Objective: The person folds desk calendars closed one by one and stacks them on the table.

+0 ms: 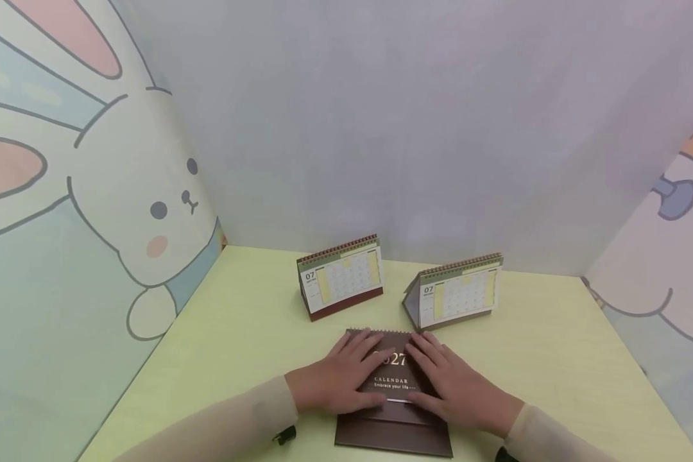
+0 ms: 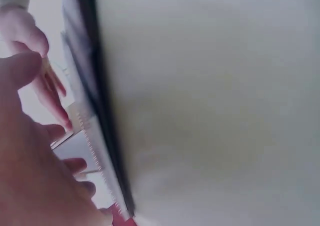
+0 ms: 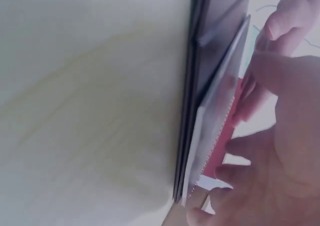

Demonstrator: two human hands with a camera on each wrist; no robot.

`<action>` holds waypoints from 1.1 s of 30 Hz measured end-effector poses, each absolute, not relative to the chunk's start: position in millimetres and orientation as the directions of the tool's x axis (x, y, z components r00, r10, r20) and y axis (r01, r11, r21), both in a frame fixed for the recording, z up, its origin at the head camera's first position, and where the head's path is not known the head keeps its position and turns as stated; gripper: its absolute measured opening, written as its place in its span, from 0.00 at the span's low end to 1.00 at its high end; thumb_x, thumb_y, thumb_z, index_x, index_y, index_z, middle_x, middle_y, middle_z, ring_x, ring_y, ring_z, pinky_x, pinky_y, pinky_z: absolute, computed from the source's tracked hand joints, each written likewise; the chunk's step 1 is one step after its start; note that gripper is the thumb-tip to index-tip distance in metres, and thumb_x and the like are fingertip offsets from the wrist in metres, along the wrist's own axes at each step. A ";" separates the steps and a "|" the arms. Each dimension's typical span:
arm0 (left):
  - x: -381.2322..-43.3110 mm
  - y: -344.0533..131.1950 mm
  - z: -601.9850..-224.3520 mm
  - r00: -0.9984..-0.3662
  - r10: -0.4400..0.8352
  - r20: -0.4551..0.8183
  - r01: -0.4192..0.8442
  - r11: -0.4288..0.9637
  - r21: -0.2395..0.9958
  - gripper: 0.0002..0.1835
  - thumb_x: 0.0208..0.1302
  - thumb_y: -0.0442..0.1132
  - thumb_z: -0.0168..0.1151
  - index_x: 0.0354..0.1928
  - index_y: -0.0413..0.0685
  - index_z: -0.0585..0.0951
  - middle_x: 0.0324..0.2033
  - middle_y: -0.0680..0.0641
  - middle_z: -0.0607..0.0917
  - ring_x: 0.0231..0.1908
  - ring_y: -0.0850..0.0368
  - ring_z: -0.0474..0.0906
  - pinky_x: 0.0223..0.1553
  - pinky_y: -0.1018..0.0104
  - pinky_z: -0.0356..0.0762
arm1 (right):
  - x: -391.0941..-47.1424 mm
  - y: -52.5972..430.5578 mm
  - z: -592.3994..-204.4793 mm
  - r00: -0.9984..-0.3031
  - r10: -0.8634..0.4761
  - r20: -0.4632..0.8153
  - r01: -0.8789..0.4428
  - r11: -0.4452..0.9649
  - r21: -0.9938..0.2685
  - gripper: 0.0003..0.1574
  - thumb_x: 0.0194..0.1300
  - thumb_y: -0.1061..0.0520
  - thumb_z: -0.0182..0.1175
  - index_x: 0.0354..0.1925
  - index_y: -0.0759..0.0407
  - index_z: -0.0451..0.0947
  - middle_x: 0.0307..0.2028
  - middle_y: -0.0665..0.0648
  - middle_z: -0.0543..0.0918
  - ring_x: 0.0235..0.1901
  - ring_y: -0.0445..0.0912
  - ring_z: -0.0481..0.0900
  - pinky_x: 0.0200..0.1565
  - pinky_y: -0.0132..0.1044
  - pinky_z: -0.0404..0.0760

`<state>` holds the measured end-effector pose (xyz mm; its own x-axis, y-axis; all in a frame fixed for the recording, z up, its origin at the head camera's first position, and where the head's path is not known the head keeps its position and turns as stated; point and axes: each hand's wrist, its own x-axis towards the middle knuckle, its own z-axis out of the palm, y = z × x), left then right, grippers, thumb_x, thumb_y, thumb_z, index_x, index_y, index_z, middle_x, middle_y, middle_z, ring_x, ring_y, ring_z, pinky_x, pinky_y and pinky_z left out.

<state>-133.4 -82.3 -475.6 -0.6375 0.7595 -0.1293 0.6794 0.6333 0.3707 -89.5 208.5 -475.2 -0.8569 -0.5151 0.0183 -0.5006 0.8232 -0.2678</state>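
A dark brown desk calendar (image 1: pixel 394 437) with a white spiral binding lies flattened on the table, its cover printed "2027 CALENDAR" in pale letters. The left hand (image 1: pixel 337 380) rests on the cover's left side with fingers spread and stretched toward the binding. On the right side, the right hand (image 1: pixel 459 387) lies the same way, fingers extended. Both thumbs point inward beside a thin pale line on the cover. In the left wrist view the calendar (image 2: pixel 95 71) appears edge-on beside the hand. The right wrist view shows the calendar's layered edge (image 3: pixel 192 116), with the page block slightly raised above the base.
Two more desk calendars stand upright behind: one with a red base (image 1: pixel 346 282) at back left, another with a grey-brown base (image 1: pixel 459 296) at back right. They sit on a pale yellow-green table (image 1: pixel 254 321). A plain backdrop (image 1: pixel 404 128) and rabbit-printed side panels (image 1: pixel 121 212) enclose it.
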 end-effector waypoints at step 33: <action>-122.3 -95.6 -465.9 -0.926 0.373 -0.062 0.314 0.850 0.423 0.33 0.77 0.64 0.58 0.53 0.36 0.86 0.34 0.47 0.69 0.37 0.52 0.63 0.34 0.60 0.62 | -84.2 206.5 -475.2 -0.986 -0.161 0.052 -0.169 0.957 -0.235 0.38 0.65 0.37 0.73 0.58 0.65 0.85 0.37 0.54 0.75 0.37 0.47 0.71 0.37 0.45 0.75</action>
